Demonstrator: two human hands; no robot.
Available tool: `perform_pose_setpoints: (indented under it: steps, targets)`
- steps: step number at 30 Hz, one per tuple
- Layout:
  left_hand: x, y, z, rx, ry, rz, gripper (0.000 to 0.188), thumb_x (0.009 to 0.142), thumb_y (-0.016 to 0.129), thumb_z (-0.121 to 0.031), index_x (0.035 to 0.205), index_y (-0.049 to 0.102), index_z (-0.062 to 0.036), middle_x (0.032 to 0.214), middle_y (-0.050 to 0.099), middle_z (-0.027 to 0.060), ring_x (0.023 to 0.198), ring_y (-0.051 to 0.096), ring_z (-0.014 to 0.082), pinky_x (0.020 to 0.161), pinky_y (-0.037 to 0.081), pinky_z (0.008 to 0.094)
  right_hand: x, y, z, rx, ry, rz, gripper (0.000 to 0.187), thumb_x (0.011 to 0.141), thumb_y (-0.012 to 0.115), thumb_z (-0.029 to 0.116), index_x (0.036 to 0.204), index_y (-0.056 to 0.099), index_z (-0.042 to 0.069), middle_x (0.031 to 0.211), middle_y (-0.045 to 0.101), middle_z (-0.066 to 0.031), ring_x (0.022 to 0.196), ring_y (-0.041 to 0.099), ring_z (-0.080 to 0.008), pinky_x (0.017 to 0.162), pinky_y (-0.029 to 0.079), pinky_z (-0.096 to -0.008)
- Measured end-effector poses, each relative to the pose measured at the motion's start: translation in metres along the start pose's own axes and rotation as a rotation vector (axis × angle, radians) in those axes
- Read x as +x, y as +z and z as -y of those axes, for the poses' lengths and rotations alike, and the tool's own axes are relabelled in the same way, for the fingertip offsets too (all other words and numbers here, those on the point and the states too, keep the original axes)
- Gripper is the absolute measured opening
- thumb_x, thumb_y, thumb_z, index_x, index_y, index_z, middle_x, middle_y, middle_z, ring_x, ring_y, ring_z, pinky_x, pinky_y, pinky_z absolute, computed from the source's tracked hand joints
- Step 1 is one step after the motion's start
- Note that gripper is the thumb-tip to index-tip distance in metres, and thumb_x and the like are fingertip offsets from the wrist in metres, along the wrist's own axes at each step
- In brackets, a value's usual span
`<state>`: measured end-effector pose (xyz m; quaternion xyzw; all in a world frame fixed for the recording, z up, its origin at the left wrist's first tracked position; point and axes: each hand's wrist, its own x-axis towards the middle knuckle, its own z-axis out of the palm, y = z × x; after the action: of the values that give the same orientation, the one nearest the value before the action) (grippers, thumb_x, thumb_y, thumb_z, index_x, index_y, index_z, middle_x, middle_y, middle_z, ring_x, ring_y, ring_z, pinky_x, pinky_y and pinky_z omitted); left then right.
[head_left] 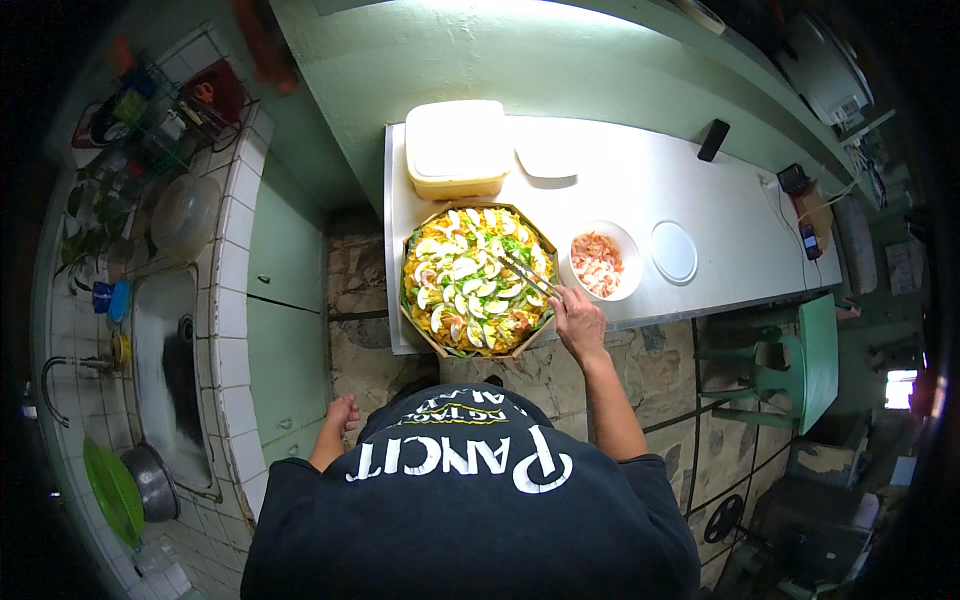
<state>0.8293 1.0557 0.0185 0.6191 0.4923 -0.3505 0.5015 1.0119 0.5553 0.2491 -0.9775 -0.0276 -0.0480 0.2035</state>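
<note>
My right hand [580,323] is closed around a pair of metal tongs [532,278]. The tongs' tips reach over the right half of an eight-sided tray [521,348] filled with noodles [432,262], sliced boiled eggs [465,268] and chopped greens; whether they pinch anything is too small to tell. Just right of the tray stands a round white tub [628,283] holding pinkish shrimp [596,264]. Down at my side, apart from the table, my left hand [343,413] hangs with its fingers curled in and nothing visible in them.
Behind the tray sits a yellowish container with a white lid [457,138], beside a white rectangular lid [546,160]. A round lid [674,252] lies on the white table [735,215]. Tiled counter and sink [165,340] run along the left; a green stool [775,365] stands right.
</note>
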Motion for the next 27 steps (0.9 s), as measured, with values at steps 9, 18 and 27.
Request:
perform_pose_setpoints:
  steps: [9, 18, 27]
  targets:
    - [0.009, -0.003, 0.010, 0.140, 0.028, 0.091, 0.032, 0.093, 0.051, -0.037, 0.118, 0.054, -0.0177, 0.090, 0.058, -0.0003, 0.070, 0.056, 0.0170, 0.059, 0.046, 0.0384, 0.010, -0.068, -0.093, -0.135, 0.322, -0.268, 0.024, 0.092, 0.056, 0.027, 0.097, 0.067, 0.006, 0.093, 0.065, -0.0150, 0.085, 0.065, -0.0347, 0.075, 0.051, -0.0440]
    - [0.026, -0.002, -0.010, 0.104, 0.101, 0.110, 0.030, 0.094, 0.051, -0.036, 0.117, 0.054, -0.0156, 0.089, 0.059, 0.0004, 0.065, 0.055, 0.0157, 0.052, 0.047, 0.0360, 0.027, -0.062, -0.114, -0.381, 0.281, -0.085, 0.022, 0.091, 0.056, 0.027, 0.091, 0.062, 0.006, 0.095, 0.062, -0.0131, 0.080, 0.066, -0.0358, 0.070, 0.052, -0.0486]
    - [0.009, 0.003, -0.001, 0.048, 0.062, 0.037, 0.031, 0.093, 0.053, -0.036, 0.118, 0.054, -0.0177, 0.092, 0.059, -0.0007, 0.073, 0.058, 0.0165, 0.062, 0.045, 0.0389, 0.002, -0.087, -0.091, 0.120, 0.313, -0.193, 0.023, 0.091, 0.057, 0.025, 0.098, 0.067, 0.006, 0.092, 0.067, -0.0141, 0.083, 0.065, -0.0309, 0.074, 0.050, -0.0391]
